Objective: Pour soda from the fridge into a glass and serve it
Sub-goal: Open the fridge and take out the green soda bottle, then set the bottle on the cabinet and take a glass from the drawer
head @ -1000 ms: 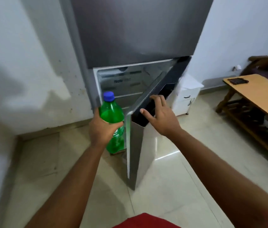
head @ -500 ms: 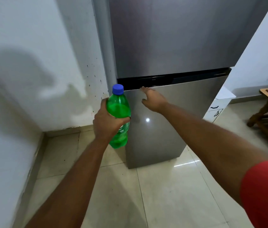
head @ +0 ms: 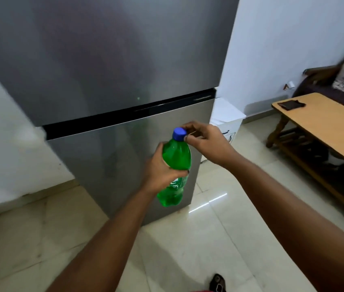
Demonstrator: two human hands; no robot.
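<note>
In front of the closed fridge (head: 107,70), my left grip (head: 162,171) wrapped the green soda bottle (head: 175,165), holding it upright above the floor. My right grip (head: 205,140) pinched its blue cap (head: 179,134).

Both bare arms are stretched forward from the near edge. The left hand (head: 160,171) is wrapped around the bottle (head: 175,165) at mid-body, thumb toward the right. The right hand (head: 207,140) is curled at the cap (head: 179,134), fingertips (head: 186,137) pinched on it.
</note>
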